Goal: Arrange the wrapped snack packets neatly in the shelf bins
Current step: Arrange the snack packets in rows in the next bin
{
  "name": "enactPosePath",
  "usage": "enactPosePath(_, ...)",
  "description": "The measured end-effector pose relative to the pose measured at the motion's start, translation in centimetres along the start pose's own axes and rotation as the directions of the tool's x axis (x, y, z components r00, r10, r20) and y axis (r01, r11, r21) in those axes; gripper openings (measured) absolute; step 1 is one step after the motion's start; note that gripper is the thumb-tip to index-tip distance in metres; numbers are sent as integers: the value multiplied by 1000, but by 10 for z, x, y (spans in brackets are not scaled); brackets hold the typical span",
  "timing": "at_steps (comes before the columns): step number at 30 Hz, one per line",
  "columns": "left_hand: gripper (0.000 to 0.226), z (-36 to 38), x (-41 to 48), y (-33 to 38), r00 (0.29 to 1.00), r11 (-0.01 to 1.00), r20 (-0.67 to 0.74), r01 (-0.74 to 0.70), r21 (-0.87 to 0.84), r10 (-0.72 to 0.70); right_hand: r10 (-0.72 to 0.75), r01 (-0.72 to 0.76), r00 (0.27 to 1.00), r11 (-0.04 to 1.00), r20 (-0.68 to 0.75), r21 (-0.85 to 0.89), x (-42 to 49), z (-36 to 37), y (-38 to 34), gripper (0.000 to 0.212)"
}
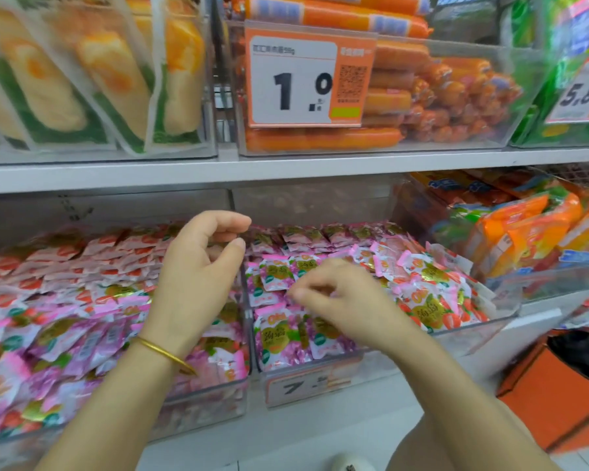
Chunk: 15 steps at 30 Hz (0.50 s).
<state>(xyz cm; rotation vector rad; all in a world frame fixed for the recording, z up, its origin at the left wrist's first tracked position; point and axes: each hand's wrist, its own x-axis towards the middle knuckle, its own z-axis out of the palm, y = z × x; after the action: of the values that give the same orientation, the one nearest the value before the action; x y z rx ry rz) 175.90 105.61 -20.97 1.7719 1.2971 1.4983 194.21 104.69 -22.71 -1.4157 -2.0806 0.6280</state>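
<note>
Small pink and white wrapped snack packets fill a clear left bin on the lower shelf. More of the same packets lie in the clear middle bin, tidy rows at its back and loose ones at its front. My left hand, with a gold bangle on the wrist, hovers over the divider between the two bins; its fingers and thumb curve in a loose C with nothing between them. My right hand is blurred and hangs low over the middle bin's packets, fingers loosely bent, no packet seen in it.
The upper shelf carries a bin of orange sausages behind a 1.0 price tag, and bread packs to the left. Orange and green packs fill the bin to the right. An orange basket sits lower right.
</note>
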Motion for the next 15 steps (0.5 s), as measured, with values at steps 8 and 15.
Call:
enactPosePath(8,27,-80,-1,-27,980,980,-118,170,106,-157,-137,200,960,947,-246,251,6,21,-52,23)
enactPosePath(15,15,-115,-23,-38,967,926,144,153,344,-213,-344,388,920,871,189,-301,29,48,-97,16)
